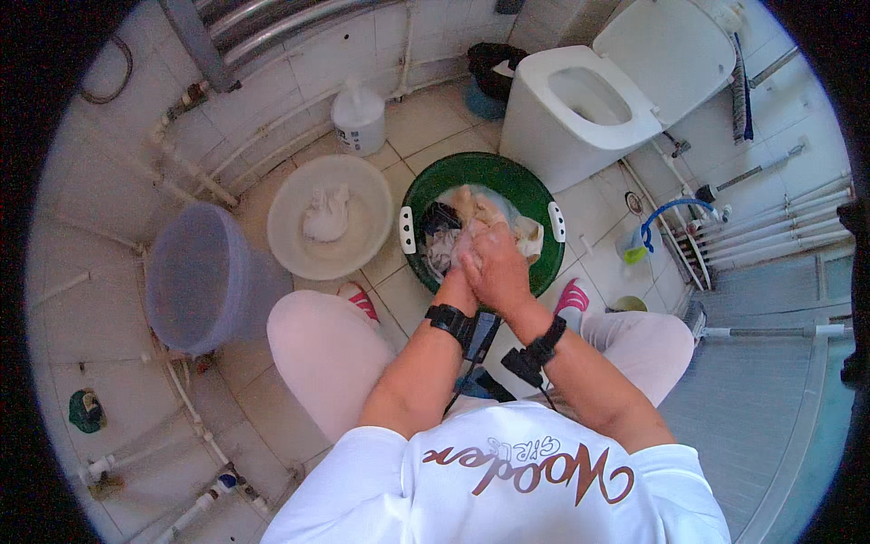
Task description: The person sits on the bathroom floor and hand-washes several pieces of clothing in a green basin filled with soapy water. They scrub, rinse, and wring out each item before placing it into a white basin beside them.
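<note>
Green plastic forms the round tub [471,170], set between the person's feet and the toilet [535,131]. Left of it stands a white basin [283,218] (slightly smaller). Mixed clothes [478,207] lie bunched in the tub. Over them, the right hand [498,270] curls against the left hand [464,265]; whether either grips cloth, I cannot tell.

The location is a bathroom, as its fixtures and surfaces show. A white toilet [539,136] with a raised lid [675,56] stands beside a bin lined with a black bag [490,74]. White tiles [358,41] cover the walls; beige tiles [428,120] cover the floor, which contains a round drain [633,202]. Exposed parallel pipes [779,228] run along the right wall. A green washtub [535,186] holds wet laundry [480,207]
</note>
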